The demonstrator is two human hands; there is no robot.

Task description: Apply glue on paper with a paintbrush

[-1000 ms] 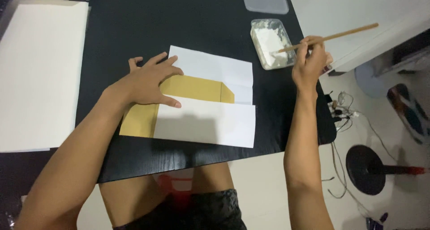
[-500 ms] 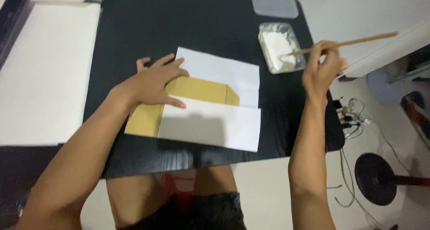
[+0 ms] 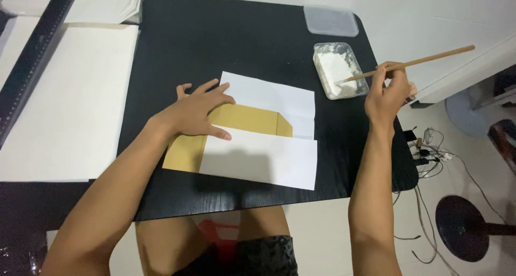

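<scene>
From the head camera, your left hand point(image 3: 196, 113) lies flat and spread, fingers open, pressing down on the tan brown paper envelope point(image 3: 236, 131) in the middle of the black wooden table point(image 3: 215, 34). It grips nothing; the palm and fingers simply rest on the envelope's left part. A white sheet of paper point(image 3: 274, 96) lies on the far side of the envelope, and a second white paper sheet point(image 3: 258, 157) covers its near edge, so only a tan band and the left end show between them.

Your right hand point(image 3: 387, 96) is at the right side of the table, fingers closed around a long, thin wooden brush handle point(image 3: 419, 61). The handle slants up to the right, and its tip sits in the white paste inside a small clear rectangular plastic tub point(image 3: 339, 69). Just beyond the tub, at the far right corner of the table, lies a clear plastic lid point(image 3: 330, 20).

To the left of the table, a large cream board point(image 3: 64, 104) lies flat. On the floor at the right, tangled cables point(image 3: 430, 155) sit near a round black stand base point(image 3: 465, 227).
</scene>
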